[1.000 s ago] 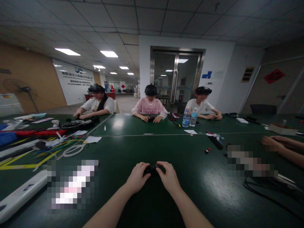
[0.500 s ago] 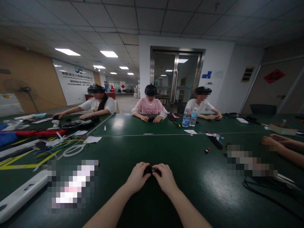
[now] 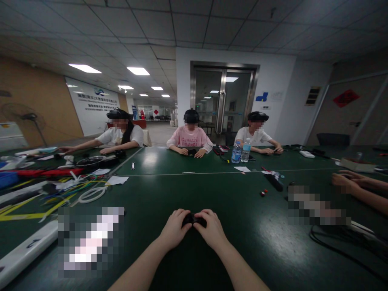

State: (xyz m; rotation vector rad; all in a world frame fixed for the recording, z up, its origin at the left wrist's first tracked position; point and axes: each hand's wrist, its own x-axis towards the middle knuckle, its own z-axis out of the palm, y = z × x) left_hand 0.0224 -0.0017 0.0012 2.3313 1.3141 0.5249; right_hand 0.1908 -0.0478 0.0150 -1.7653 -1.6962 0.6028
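Under a gridded panel ceiling (image 3: 151,25), a glossy green table (image 3: 157,190) spreads wide, a long, smooth white bar (image 3: 33,249) at near left. At near center, a person's left hand (image 3: 175,228) and right hand (image 3: 211,228) grip opposite ends of a small black object (image 3: 194,219), whether resting or lifted unclear. Rigid-looking, it is probably light, perhaps slippery, best pinched at both ends.

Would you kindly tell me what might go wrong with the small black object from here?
The left hand and right hand hold the small black object between them, so it might slip if either loosens. If dropped, it could be hard to spot against the dark green table.
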